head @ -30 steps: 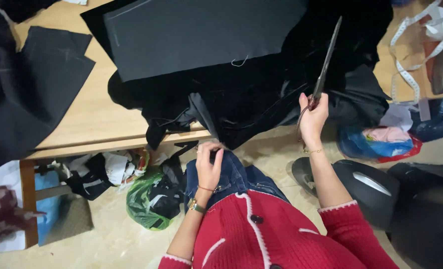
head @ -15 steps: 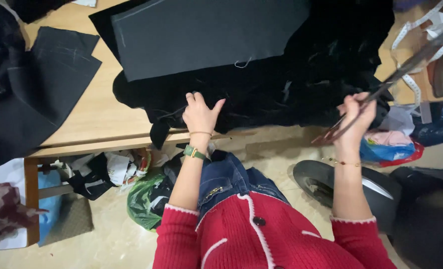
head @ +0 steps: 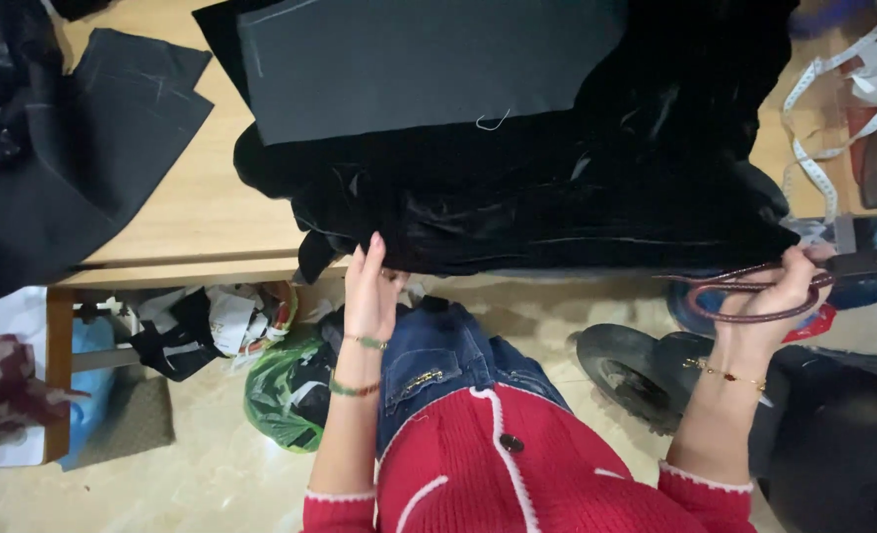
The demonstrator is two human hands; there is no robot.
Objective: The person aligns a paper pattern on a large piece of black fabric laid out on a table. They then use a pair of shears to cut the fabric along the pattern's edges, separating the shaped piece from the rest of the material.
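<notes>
Two hands are at work at the near edge of a pale wooden tabletop (head: 192, 212). The left hand (head: 370, 291) lies flat with its fingers spread, pressing the near edge of one big heap of black cloth (head: 557, 197), glossy and velvety with soft, rumpled folds, which spills over the tabletop's front edge. On top of that heap lies one flat panel (head: 419, 64) of matte dark grey fabric, stiff-looking, with a straight left edge, faint chalk lines and a loose thread end at its lower border. The right hand (head: 779, 296) is clenched around the dark red loop handles of one pair of scissors (head: 833, 268), whose dark blades point away to the right, just beside the right end of the cloth heap. Each wrist carries thin bracelets: two on the left, one gold chain on the right. At the left of the tabletop lie two overlapping flat cut pieces (head: 93, 148) of black fabric, angular in outline and marked with chalk. One white tape measure (head: 823, 118) curls across the tabletop's right end. Below, on the shiny tiled floor (head: 192, 484), one green plastic bag (head: 281, 395) sits crumpled beside a pile of scraps (head: 212, 321) under the tabletop.
</notes>
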